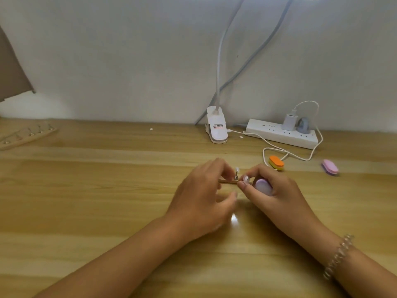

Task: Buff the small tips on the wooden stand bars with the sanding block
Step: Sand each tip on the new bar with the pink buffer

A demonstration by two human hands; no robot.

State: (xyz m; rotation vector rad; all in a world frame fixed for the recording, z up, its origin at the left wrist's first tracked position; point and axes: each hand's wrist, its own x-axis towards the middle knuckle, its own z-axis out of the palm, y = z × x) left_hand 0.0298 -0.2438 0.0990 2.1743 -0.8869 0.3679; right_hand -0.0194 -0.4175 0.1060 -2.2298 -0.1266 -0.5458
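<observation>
A short wooden stand bar (pixel 228 180) lies on the table at centre, mostly hidden behind my left hand (pixel 202 196), whose fingers pinch it near its right end. A small metal post with a pale tip (pixel 237 172) stands upright on that end. My right hand (pixel 272 190) grips a lilac sanding block (pixel 263 186) in its curled fingers. Its thumb and forefinger pinch a small clear tip (pixel 246 178) just right of the bar's end.
A second wooden stand bar (pixel 28 136) with several posts lies far left. An orange sanding block (pixel 276 162) and a pink sanding block (pixel 329 166) lie to the right. At the back stand a white clip lamp base (pixel 216 127), a power strip (pixel 281 134) and cables.
</observation>
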